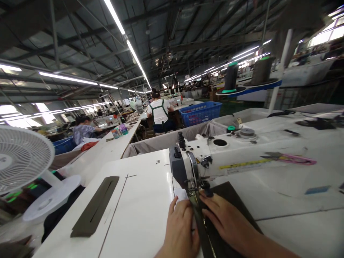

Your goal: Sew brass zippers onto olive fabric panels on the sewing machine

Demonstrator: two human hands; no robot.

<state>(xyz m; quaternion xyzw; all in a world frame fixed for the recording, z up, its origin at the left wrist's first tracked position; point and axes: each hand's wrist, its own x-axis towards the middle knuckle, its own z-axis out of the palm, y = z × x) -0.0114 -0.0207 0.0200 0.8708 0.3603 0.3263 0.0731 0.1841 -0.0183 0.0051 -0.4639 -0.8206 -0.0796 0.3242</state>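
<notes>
An olive-green fabric piece (231, 193) lies under the needle area of a white sewing machine (188, 168). A strip with a shiny, gold-toned line like a zipper (205, 229) runs along it towards me. My left hand (182, 229) is left of the strip, its fingers bent over a small white piece (181, 194) by the presser foot. Whether that piece is cloth or paper, I cannot tell. My right hand (231, 220) rests on the olive fabric with its fingers stretched out flat, their tips close to the foot.
A stack of olive fabric strips (95, 206) lies on the white table at left, near a white fan (24, 161). Pink-handled snips (292, 158) rest on the machine. Thread cones (231, 77) stand at back right. A blue basket (200, 113) and co-workers (159, 111) are ahead.
</notes>
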